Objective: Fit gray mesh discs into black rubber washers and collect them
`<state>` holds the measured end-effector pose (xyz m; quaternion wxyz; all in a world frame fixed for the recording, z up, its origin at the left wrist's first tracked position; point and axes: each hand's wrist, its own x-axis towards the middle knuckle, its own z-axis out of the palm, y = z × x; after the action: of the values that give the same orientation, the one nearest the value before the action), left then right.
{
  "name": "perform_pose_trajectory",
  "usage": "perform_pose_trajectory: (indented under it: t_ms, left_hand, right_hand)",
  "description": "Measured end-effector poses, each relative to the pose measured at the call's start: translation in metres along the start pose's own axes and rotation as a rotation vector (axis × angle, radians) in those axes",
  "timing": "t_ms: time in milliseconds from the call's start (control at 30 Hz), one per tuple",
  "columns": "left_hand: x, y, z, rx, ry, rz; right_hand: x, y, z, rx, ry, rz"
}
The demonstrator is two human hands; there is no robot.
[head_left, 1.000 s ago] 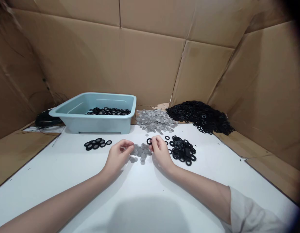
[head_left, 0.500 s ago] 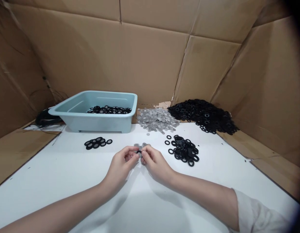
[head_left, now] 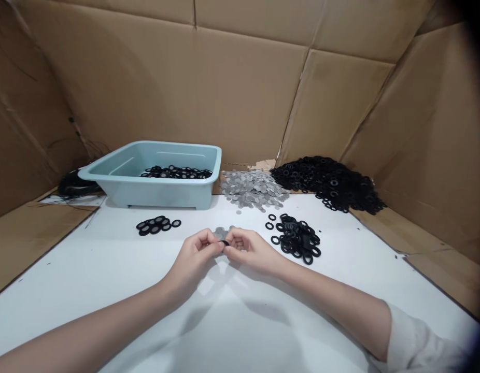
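Note:
Between my two hands, a black rubber ring is pinched at the middle of the table. My left hand grips its left side with thumb and fingertips, and my right hand closes on its right side. Whether a disc sits inside the ring is hidden by the fingers. Just behind the fingertips lie several grey mesh discs. To the right is a small heap of black rings. On the left, a cluster of black rings with grey discs in their centres rests on the table.
A pale blue basin holding many disc-filled rings stands at the back left. Behind the hands are a pile of grey discs and a large mound of black rings. Cardboard walls enclose the white table.
The ring has tilted so it shows more edge-on, and my fingers have closed further around it. The camera view has shifted slightly; the piles look the same.

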<state>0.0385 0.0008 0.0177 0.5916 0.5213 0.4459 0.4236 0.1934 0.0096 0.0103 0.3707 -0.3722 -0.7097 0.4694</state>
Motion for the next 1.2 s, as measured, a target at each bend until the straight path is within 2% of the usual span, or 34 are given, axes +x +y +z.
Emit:
perform_pose_trajectory:
  t_ms: [167, 467, 767, 933, 1200]
  left_hand:
    - [0.0, -0.003, -0.002, -0.012, -0.01, 0.048]
    - [-0.003, 0.003, 0.0, 0.046, -0.031, 0.093]
    - [-0.002, -0.009, -0.001, 0.208, -0.054, 0.166]
    - [-0.003, -0.01, -0.001, 0.335, -0.032, 0.249]
    - [-0.004, -0.01, -0.001, 0.467, -0.031, 0.233]
  right_hand:
    - [0.0, -0.001, -0.003, 0.024, -0.035, 0.024]
    - [0.002, -0.009, -0.005, 0.268, 0.046, 0.095]
    - [-0.002, -0.005, 0.004, 0.493, 0.11, 0.239]
    - [-0.001, -0.004, 0.003, 0.457, 0.048, 0.29]
    - [-0.001, -0.005, 0.0, 0.309, 0.009, 0.285]
